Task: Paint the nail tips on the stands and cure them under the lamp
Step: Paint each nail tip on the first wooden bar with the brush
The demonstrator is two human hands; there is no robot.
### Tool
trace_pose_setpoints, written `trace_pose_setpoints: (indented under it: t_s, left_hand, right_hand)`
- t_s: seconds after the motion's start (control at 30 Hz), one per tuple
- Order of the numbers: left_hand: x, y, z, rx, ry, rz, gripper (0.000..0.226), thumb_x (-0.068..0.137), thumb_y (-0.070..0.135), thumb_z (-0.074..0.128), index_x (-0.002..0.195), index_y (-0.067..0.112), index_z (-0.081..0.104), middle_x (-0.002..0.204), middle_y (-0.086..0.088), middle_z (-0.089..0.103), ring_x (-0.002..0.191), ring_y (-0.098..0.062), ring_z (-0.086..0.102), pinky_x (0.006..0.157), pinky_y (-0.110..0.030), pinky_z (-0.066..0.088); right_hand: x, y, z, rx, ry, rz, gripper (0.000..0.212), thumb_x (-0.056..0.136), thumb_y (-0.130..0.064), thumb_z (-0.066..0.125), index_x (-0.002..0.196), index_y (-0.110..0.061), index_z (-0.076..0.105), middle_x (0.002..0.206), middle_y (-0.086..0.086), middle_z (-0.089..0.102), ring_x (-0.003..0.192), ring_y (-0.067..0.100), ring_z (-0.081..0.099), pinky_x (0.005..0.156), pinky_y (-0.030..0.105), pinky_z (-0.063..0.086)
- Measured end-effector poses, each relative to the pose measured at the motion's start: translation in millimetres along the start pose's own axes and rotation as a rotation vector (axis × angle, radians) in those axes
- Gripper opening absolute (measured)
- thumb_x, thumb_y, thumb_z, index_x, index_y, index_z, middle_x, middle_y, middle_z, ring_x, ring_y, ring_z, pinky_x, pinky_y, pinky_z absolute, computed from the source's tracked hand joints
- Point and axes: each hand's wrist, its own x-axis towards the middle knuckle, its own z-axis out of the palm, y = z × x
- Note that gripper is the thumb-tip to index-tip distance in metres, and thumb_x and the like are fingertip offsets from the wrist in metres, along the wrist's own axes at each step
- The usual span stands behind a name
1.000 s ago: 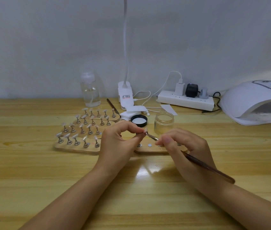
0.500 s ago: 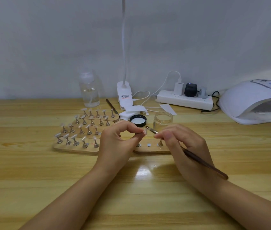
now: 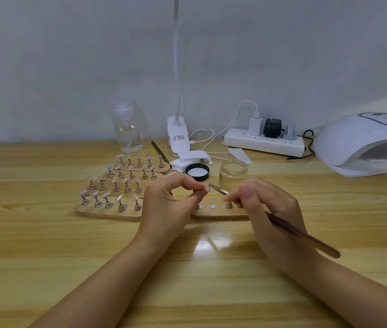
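My left hand (image 3: 168,204) pinches a small nail tip (image 3: 205,190) above the wooden stand (image 3: 218,213). My right hand (image 3: 268,209) grips a brush (image 3: 301,235), and its end touches the tip. Behind them sit more stands with tips (image 3: 116,195), a jar (image 3: 232,172) and its black lid (image 3: 197,172). The white lamp (image 3: 363,143) is far right.
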Motion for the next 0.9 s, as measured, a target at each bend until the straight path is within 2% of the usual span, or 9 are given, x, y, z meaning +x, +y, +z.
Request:
trace_pose_setpoints:
  t_s: [0.1,0.2,0.33,0.4,0.53,0.63,0.77,0.83,0.9]
  left_hand:
    - [0.0,0.3,-0.3,0.013,0.0,0.003,0.01,0.07,0.005,0.076,0.068,0.013,0.07,0.07,0.004,0.067,0.07,0.006,0.056,0.067,-0.003,0.036]
    - [0.3,0.4,0.0,0.01,0.007,-0.007,0.011,0.07,0.007,0.076,0.067,0.015,0.069,0.07,0.003,0.067,0.07,0.005,0.056,0.067,-0.003,0.035]
    - [-0.5,0.8,-0.7,0.01,0.009,-0.002,0.014,0.07,0.007,0.076,0.066,0.018,0.068,0.069,0.003,0.067,0.07,0.006,0.056,0.066,-0.002,0.035]
    - [-0.6,0.9,-0.5,0.009,0.015,-0.002,0.016,0.07,0.006,0.076,0.066,0.019,0.068,0.069,0.003,0.067,0.069,0.006,0.056,0.066,-0.002,0.035]
    - [0.3,1.1,0.6,0.005,0.019,-0.009,0.014,0.07,0.008,0.076,0.065,0.018,0.068,0.069,0.004,0.067,0.069,0.007,0.056,0.066,-0.002,0.034]
    - [-0.2,2.2,0.7,-0.004,0.017,-0.006,0.014,0.07,0.007,0.076,0.066,0.018,0.068,0.069,0.003,0.067,0.069,0.007,0.056,0.065,-0.001,0.036]
    - [-0.7,3.8,0.7,-0.049,0.019,-0.017,0.011,0.07,0.004,0.075,0.067,0.013,0.069,0.07,0.0,0.067,0.069,0.008,0.057,0.06,-0.001,0.038]
    - [-0.6,3.3,0.5,-0.059,0.014,-0.026,0.011,0.069,0.005,0.076,0.067,0.014,0.069,0.071,0.004,0.067,0.07,0.008,0.057,0.061,-0.001,0.038]
    - [0.0,2.4,-0.5,-0.048,0.005,-0.024,0.013,0.069,0.007,0.076,0.067,0.019,0.07,0.073,0.01,0.067,0.074,0.008,0.058,0.064,-0.002,0.036]
  right_hand:
    - [0.9,1.0,1.1,-0.023,-0.036,0.013,0.032,0.091,-0.025,0.041,0.078,-0.012,0.068,0.076,-0.009,0.062,0.075,0.003,0.059,0.067,0.018,0.046]
    - [-1.5,0.3,0.8,0.064,-0.023,0.04,0.038,0.091,-0.025,0.038,0.071,-0.012,0.067,0.07,-0.009,0.063,0.07,0.002,0.06,0.065,0.014,0.046]
    - [1.0,-0.3,0.3,0.012,-0.001,0.033,0.032,0.092,-0.025,0.036,0.079,-0.017,0.064,0.076,-0.011,0.061,0.073,0.003,0.059,0.066,0.016,0.046]
    - [0.4,-0.7,1.1,0.039,-0.021,0.057,0.032,0.092,-0.027,0.037,0.077,-0.019,0.064,0.075,-0.012,0.062,0.073,0.002,0.06,0.067,0.018,0.048]
    - [-0.7,-2.3,0.6,0.068,0.009,0.051,0.034,0.093,-0.029,0.038,0.074,-0.017,0.064,0.072,-0.014,0.06,0.07,0.0,0.06,0.066,0.01,0.044]
    - [0.8,-2.0,0.3,0.023,-0.003,0.07,0.03,0.091,-0.028,0.038,0.079,-0.02,0.064,0.075,-0.016,0.059,0.072,0.0,0.058,0.066,0.012,0.044]
    - [-3.1,-3.1,0.2,0.075,-0.059,0.05,0.039,0.092,-0.026,0.037,0.071,-0.011,0.067,0.071,-0.011,0.062,0.071,0.001,0.06,0.067,0.015,0.046]
    - [-3.0,-3.3,-0.8,0.057,-0.021,0.026,0.038,0.092,-0.023,0.036,0.074,-0.011,0.067,0.073,-0.009,0.062,0.072,0.002,0.06,0.067,0.015,0.046]
    - [-1.2,-3.4,-1.9,0.033,0.032,0.037,0.031,0.092,-0.025,0.035,0.081,-0.019,0.064,0.077,-0.009,0.062,0.073,0.002,0.06,0.067,0.013,0.045]
